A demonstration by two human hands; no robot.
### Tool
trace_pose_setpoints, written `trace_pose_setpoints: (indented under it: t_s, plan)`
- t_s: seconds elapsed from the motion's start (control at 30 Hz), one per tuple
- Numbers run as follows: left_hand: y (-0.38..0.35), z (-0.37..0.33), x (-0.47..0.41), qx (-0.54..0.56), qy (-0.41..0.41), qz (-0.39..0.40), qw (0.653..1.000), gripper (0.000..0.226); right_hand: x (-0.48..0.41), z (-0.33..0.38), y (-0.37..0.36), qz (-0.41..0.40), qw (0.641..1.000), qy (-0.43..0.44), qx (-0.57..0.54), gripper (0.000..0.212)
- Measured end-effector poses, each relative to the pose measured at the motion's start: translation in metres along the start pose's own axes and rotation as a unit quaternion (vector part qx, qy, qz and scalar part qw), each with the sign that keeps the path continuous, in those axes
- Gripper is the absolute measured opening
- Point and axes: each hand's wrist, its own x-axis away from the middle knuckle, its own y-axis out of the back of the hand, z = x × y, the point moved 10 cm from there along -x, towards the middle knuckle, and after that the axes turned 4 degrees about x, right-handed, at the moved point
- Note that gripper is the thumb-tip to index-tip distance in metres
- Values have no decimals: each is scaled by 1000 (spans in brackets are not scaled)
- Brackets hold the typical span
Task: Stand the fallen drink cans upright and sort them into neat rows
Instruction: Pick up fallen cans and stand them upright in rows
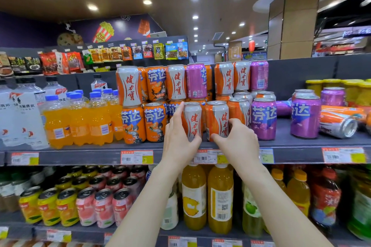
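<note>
On the dark shelf (289, 140) stand orange, silver and purple drink cans in two stacked layers. My left hand (178, 136) grips an upright silver-and-orange can (193, 118) at the shelf front. My right hand (237, 138) grips the upright orange can (217, 116) right beside it. To the right, an orange can (339, 124) lies on its side with its base toward me, another orange can (341, 109) lies behind it, and a purple can (283, 107) lies flat farther back. Two upright purple cans (305, 118) stand between them.
Orange soda bottles (80, 120) and white bottles (18, 118) fill the shelf's left. Yellow jars (355, 92) stand far right. Price tags (136, 157) line the shelf edge. The lower shelf holds cans (86, 206) and juice bottles (220, 198). Snack packets (112, 54) hang behind.
</note>
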Motion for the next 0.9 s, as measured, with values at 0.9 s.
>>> trace_pose_setpoints:
  t_s: [0.9]
  plan:
    - [-81,-152,24,-69,-172,-81,979,44,-2,-84,103,-162,969,38,-181,13]
